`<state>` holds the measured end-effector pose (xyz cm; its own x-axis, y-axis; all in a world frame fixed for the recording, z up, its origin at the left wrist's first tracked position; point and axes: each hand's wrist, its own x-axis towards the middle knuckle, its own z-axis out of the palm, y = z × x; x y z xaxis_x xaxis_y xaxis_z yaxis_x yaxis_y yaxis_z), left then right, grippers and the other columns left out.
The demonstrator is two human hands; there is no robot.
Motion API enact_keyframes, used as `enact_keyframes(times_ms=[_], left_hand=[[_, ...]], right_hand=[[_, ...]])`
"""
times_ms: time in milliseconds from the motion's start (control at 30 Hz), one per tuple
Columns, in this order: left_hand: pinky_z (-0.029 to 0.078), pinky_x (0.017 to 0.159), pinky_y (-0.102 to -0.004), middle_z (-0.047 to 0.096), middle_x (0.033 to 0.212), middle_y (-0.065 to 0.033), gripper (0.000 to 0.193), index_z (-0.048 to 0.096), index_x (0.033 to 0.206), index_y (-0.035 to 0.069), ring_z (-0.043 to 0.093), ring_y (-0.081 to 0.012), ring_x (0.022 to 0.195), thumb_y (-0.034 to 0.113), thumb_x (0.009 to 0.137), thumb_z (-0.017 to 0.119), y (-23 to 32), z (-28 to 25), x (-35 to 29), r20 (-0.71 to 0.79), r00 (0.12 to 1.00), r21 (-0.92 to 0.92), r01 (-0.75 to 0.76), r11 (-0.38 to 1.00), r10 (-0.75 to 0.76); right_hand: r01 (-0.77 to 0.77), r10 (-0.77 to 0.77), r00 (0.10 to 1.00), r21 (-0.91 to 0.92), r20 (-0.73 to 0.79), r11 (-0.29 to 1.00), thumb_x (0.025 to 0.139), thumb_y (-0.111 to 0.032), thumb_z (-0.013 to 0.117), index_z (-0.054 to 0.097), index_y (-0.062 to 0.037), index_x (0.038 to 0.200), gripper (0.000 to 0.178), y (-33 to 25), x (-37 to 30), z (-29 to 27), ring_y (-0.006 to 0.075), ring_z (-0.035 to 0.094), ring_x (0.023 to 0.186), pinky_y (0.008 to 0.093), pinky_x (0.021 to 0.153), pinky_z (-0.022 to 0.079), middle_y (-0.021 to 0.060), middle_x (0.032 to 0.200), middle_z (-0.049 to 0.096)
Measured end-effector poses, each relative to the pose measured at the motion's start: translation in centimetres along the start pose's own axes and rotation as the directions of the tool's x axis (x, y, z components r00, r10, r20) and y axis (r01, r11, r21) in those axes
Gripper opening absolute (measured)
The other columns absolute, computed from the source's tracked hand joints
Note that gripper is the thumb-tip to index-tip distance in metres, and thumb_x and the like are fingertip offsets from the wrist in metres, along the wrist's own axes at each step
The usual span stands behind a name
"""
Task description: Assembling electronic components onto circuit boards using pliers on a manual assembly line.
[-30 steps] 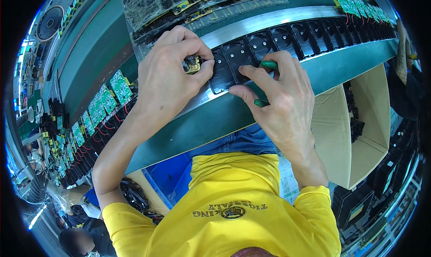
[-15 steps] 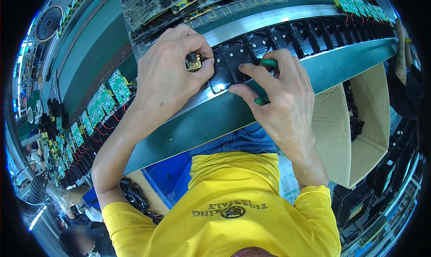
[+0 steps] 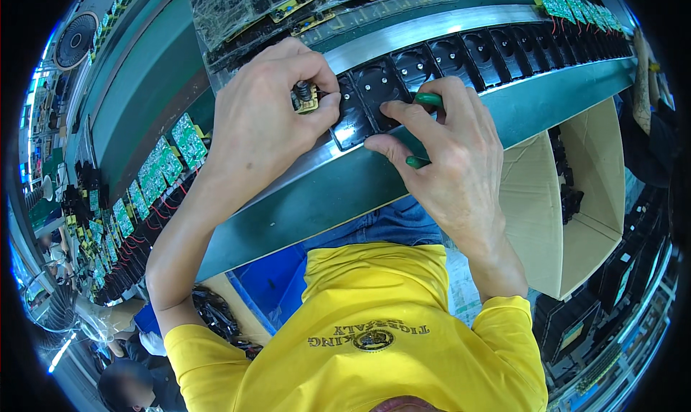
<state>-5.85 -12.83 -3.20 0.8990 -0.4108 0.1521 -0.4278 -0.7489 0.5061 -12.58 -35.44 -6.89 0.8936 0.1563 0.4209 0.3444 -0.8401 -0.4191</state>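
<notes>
Room: busy workshop, pretty packed, with a round black fan (image 3: 77,39) way off at upper left and another person's forearm (image 3: 643,95) over on the far right.
Bench: long green bench (image 3: 324,189), curving a bit thanks to the fisheye, with a shiny metal track (image 3: 446,29) running lengthwise along it.
Black cases: a whole row of black cases (image 3: 389,88) sits side by side in that track, stretching off toward the bench's right end.
Left hand: the left hand (image 3: 270,109) is over the left end of the visible row, thumb and index pinched tight on a small yellow-framed part (image 3: 308,99) with a dark coil on it.
Right hand: the right hand (image 3: 457,145) is loosely curled around a tool with green handles (image 3: 430,99). Handles are spread, thumb and index well apart; can't tell if the index tip actually touches the case under it.
Far edge: plastic-covered stack of boards (image 3: 248,12), toward the bench's far left corner.
Circuit boards: red-wired green circuit boards (image 3: 152,174) line up past the left forearm.
Below the near edge: cardboard box (image 3: 533,217) to the right, blue bin (image 3: 270,282) to the left.
Shirt: bright yellow shirt (image 3: 374,289) on the wearer.
</notes>
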Motion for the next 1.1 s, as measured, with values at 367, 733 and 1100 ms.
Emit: enact_keyframes(times_ms=[367, 733, 1100], left_hand=[[0.058, 0.085, -0.0392, 0.07, 0.106, -0.0019, 0.006, 0.077, 0.091, 0.008, 0.071, -0.0257, 0.097, 0.01, 0.091, 0.082, 0.0, 0.0, 0.1, 0.005, 1.0, 0.092, -0.023, 0.996, 0.022], [0.058, 0.077, -0.0383, 0.066, 0.106, -0.0018, 0.006, 0.079, 0.093, 0.009, 0.071, -0.0246, 0.096, 0.014, 0.095, 0.083, 0.6, 0.6, -0.1, -0.009, 0.996, 0.218, -0.086, 0.972, 0.09], [0.056, 0.071, -0.0427, 0.062, 0.103, -0.0065, 0.005, 0.081, 0.09, 0.01, 0.068, -0.0296, 0.089, 0.013, 0.093, 0.079, 1.0, -0.3, -0.2, 0.078, 0.997, 0.281, -0.045, 0.959, 0.024]], right_hand=[[-0.003, 0.003, 1.0, 0.009, 0.001, 1.0, 0.086, -0.034, 0.101, 0.09, -0.0119, 0.111, 0.035, 0.0, 0.1, 0.0, 0.0232, 0.06, 0.093, 0.0364, 0.083, 0.056, 0.0065, 0.119, 0.063], [0.035, -0.035, 0.999, -0.022, 0.005, 0.999, 0.084, -0.029, 0.101, 0.089, -0.0114, 0.118, 0.04, -0.1, 0.3, -0.3, 0.0212, 0.059, 0.09, 0.0336, 0.081, 0.055, 0.0059, 0.114, 0.064], [0.029, 0.248, 0.969, 0.998, -0.013, -0.062, 0.123, -0.036, 0.043, 0.064, -0.0067, 0.109, 0.038, -5.2, 9.0, 0.8, 0.0101, 0.045, 0.069, 0.024, 0.064, 0.037, 0.0013, 0.082, 0.057]])
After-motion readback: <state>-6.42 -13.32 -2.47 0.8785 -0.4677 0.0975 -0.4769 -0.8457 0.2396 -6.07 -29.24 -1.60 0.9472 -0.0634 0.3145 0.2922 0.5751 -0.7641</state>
